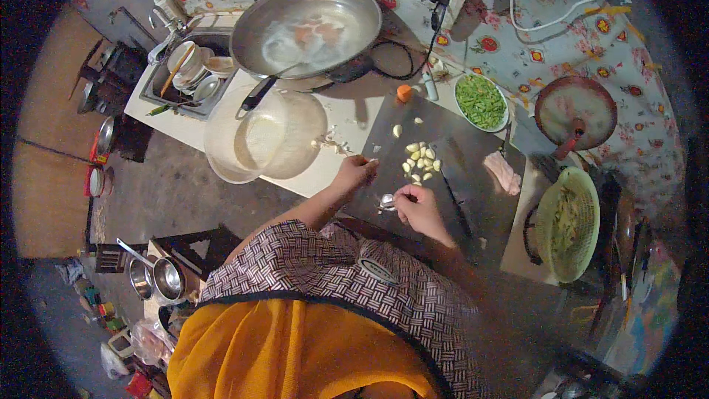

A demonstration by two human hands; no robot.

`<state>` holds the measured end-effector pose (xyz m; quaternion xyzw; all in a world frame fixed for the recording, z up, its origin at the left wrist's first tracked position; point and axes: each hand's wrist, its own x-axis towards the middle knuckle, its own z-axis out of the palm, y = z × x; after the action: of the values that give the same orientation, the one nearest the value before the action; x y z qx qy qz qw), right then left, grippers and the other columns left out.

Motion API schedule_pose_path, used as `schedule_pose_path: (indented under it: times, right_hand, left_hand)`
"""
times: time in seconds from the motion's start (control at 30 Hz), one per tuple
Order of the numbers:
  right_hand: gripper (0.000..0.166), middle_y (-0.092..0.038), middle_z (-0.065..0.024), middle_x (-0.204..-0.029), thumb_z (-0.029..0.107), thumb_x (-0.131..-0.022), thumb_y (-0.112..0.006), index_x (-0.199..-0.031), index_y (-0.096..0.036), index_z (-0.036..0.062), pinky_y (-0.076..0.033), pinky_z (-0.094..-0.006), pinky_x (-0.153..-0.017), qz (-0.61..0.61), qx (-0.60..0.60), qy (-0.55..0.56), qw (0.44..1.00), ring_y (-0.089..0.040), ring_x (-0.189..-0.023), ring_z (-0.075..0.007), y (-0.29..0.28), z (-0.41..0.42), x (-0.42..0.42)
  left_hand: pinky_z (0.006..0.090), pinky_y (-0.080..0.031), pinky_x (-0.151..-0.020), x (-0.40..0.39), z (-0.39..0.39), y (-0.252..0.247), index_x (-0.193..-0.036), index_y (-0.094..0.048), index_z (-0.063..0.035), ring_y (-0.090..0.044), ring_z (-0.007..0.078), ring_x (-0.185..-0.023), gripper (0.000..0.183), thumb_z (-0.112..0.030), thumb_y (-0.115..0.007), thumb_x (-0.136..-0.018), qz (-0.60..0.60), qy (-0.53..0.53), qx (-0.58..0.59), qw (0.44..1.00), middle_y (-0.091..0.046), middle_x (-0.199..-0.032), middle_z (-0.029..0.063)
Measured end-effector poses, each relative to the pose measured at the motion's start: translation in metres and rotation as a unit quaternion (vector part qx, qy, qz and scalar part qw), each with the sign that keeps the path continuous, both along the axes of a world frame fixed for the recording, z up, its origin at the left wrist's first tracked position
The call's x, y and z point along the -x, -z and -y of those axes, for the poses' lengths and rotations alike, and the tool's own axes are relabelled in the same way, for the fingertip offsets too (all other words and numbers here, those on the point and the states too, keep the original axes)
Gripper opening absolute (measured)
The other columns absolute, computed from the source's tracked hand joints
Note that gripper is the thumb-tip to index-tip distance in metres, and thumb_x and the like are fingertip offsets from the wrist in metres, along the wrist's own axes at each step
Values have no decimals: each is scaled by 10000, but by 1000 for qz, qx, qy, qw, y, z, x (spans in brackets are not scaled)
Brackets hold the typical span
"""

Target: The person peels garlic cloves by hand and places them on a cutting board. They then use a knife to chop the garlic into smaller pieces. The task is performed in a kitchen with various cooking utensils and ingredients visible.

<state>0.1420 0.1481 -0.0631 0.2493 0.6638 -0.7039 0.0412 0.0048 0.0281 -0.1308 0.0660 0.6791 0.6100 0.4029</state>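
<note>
My left hand [354,172] is at the left edge of a dark cutting board [382,127], its fingertips pinched together on a small whitish bit, likely garlic skin. Over the near part of the board, my right hand [416,208] has its fingers curled inward; whether anything is between them is hidden. Right beside those fingers lies a whitish partial garlic bulb [387,201]. Peeled garlic cloves [424,159] form a loose pile just beyond my right hand. A long, narrow dark tool [457,205] lies to the right of it.
A large steel pan [310,30] with cloudy liquid stands behind a translucent basin [221,144]. Dishes [191,69] fill the sink [149,91]. Chopped green beans [479,101], a carrot piece [404,92], raw meat [503,173] and a green colander [590,233] are around the board.
</note>
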Motion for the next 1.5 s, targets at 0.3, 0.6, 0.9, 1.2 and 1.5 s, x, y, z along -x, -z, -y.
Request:
schedule_pose_path:
  times: [0.3,0.6,0.9,1.2,1.5]
  right_hand:
    - [116,-537,5,-619,110,-765,-574,-777,-596,-3,-386,-210,-512,14,-95,27,995,-479,-540,-60,0,-26,-29]
    - [111,-536,9,-613,117,-782,-563,-767,-587,9,-373,-201,-487,-3,-77,39,996,-483,-516,-62,6,-28,-26]
    - [101,-509,-1,-582,96,-787,-544,-766,-578,3,-340,-204,-464,35,-35,21,999,-451,-500,-66,0,-21,-16]
    - [92,-514,-7,-562,95,-790,-553,-804,-567,5,-343,-214,-408,16,-18,-8,1000,-456,-463,-67,-6,-6,-2]
    - [93,-535,-39,-601,93,-795,-548,-754,-536,10,-375,-225,-431,-22,109,-3,994,-491,-497,-102,-3,-3,13]
  left_hand:
    - [432,-459,-675,-2,-81,19,-828,-621,-38,-568,380,-795,263,-269,-499,-797,-298,58,224,926,-590,-759,210]
    - [434,-460,-687,3,-78,9,-870,-620,-71,-579,366,-775,201,-197,-488,-787,-386,87,227,890,-588,-791,220]
    - [421,-459,-684,25,-34,32,-880,-594,-42,-570,365,-742,187,-144,-538,-733,-434,-5,153,888,-583,-832,187]
    - [438,-458,-621,57,42,48,-810,-582,-67,-563,358,-695,170,-213,-584,-721,-500,1,262,825,-562,-771,183]
    - [340,-466,-562,56,52,41,-768,-580,-46,-583,227,-643,106,-151,-587,-774,-273,-103,47,955,-592,-683,94]
